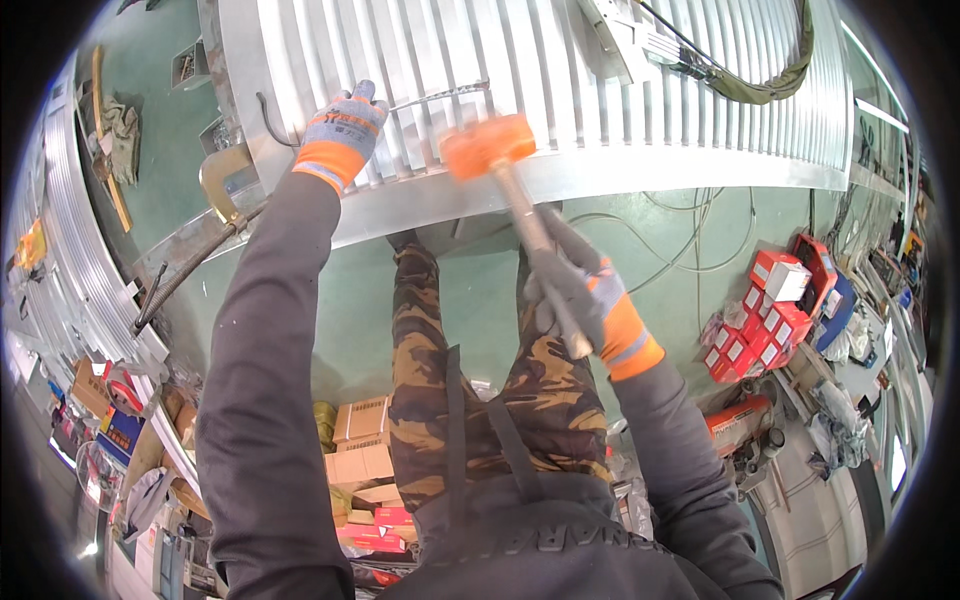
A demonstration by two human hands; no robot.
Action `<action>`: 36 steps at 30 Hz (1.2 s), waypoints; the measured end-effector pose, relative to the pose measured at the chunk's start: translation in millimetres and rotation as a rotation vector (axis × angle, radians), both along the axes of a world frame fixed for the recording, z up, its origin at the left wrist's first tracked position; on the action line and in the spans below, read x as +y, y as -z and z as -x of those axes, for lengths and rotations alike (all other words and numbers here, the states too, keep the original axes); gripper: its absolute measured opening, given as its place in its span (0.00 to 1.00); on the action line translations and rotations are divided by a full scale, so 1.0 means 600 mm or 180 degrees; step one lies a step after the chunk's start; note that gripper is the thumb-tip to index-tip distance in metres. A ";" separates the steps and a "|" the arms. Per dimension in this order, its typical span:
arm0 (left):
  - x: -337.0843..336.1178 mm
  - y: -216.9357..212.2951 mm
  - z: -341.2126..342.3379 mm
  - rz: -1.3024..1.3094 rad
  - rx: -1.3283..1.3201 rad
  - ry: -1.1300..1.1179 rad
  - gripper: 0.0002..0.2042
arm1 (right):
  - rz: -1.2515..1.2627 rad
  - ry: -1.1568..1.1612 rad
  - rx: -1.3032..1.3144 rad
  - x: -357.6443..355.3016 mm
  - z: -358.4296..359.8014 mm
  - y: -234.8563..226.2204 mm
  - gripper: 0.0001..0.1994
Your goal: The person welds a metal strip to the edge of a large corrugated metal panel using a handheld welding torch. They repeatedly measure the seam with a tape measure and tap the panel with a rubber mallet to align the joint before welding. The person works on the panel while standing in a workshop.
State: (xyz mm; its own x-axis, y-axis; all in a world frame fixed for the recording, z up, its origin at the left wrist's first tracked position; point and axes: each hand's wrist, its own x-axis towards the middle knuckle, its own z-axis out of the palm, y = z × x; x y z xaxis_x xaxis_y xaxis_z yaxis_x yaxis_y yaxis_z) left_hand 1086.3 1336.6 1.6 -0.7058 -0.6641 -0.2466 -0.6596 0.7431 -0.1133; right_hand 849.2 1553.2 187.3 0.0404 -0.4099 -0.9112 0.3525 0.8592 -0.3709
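My right hand (580, 285), in a grey and orange glove, is wrapped round the pale handle of a mallet (527, 215). The mallet's orange head, smeared by motion, is over the near edge of a ribbed silver metal panel (420, 205). Up and to the left, my left hand (345, 125), gloved alike, is over the panel's ribs with its fingers drawn together. A thin metal strip (440, 95) runs out from its right side across the ribs, seemingly gripped there; the fingers hide that end. A dark curved rod (270, 122) lies just left of this hand.
A clamp (220, 185) with a long threaded screw grips the panel's left corner. Cables (690, 240) trail over the green floor. Red boxes (765, 325) are stacked at right, cardboard boxes (362, 425) below. A dark hose (770, 90) and metal frame lie on the panel's far side.
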 end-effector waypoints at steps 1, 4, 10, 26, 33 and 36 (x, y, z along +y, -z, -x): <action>-0.007 -0.019 0.028 -0.0561 -0.0483 -0.0321 0.11 | 0.0216 0.0054 0.0194 0.001 -0.008 -0.003 0.33; -0.018 0.006 0.011 -0.1005 -0.0559 -0.0336 0.15 | 0.0797 0.0447 0.0972 0.018 -0.037 0.001 0.35; 0.000 -0.079 0.039 -0.1219 -0.0698 -0.0567 0.13 | 0.0397 0.0877 0.1203 0.019 0.011 0.027 0.33; -0.008 -0.052 0.030 -0.1213 -0.1001 -0.0525 0.15 | 0.0094 0.0355 0.0836 0.010 0.063 0.017 0.38; -0.007 -0.069 0.032 -0.1257 -0.0681 -0.0467 0.12 | 0.0074 0.0524 0.0689 0.009 0.080 0.007 0.37; -0.008 -0.075 0.033 -0.1260 -0.0832 -0.0511 0.13 | 0.0205 0.0749 0.1220 0.028 0.091 0.000 0.36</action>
State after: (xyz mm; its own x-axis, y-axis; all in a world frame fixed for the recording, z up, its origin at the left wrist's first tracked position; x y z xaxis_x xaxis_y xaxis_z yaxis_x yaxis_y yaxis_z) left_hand 1066.3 1331.6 46.6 -0.4833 -0.5789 -0.6567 -0.7563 0.6539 -0.0199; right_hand 794.3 1569.8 187.5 -0.3960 -0.4239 -0.8146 0.3623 0.7430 -0.5627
